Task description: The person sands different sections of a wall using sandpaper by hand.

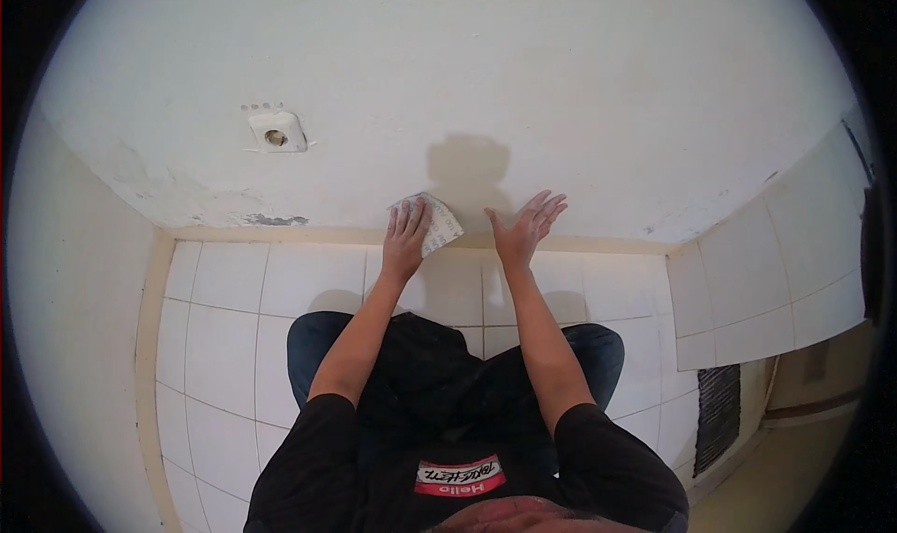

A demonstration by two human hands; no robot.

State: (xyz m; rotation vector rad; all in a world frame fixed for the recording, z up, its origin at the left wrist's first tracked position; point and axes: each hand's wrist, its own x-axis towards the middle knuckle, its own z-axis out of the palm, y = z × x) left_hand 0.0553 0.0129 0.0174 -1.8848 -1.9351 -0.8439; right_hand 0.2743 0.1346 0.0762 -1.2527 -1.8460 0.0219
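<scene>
My left hand (408,235) lies on a folded sheet of sandpaper (444,227), its fingers spread over the paper's left part. Printed writing shows on the pale back of the sheet. The sheet is low on the white painted wall (364,147), just above the baseboard. To the right, my right hand (525,228) is raised near the wall with fingers and thumb apart, holding nothing. Pale dust coats its fingers. Shadows fall on the wall between and above the hands.
A wall socket (277,135) sits at the upper left, with small holes above it. Peeling paint (277,220) marks the low wall. A cream baseboard (336,235) borders the white tiled floor (224,344). A tiled side wall (750,267) stands right, a dark ribbed mat (716,417) below it.
</scene>
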